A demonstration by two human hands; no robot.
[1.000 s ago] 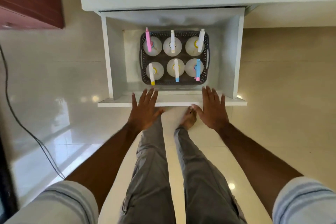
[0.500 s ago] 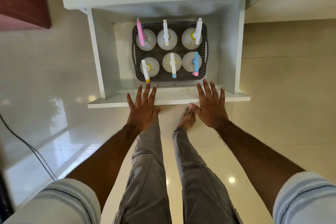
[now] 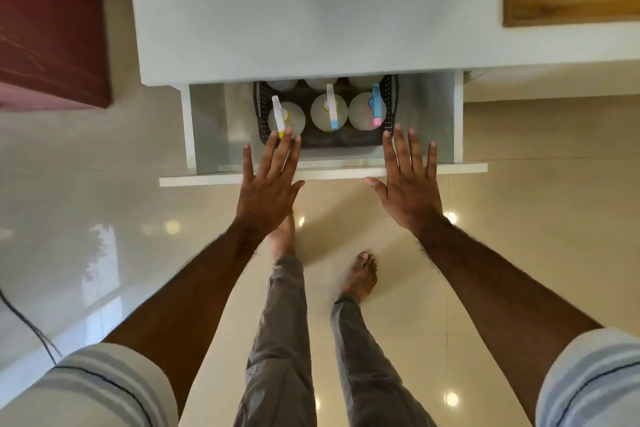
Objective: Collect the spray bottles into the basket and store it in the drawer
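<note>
We held our left hand [image 3: 266,191] and right hand [image 3: 408,187] flat and open, fingers spread, holding nothing, over the front edge of the drawer [image 3: 322,174]. The dark basket [image 3: 332,140] sat inside the drawer near its front. The spray bottles [image 3: 329,111] stood in it. The back row was half hidden under the white counter [image 3: 304,10].

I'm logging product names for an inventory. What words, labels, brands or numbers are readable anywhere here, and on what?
None can be read.
White round spray bottles in the dark perforated plastic basket: seen from above, no label shows.
White drawer and white cabinet top: plain, no print.
Striped sleeves: no text.
</note>
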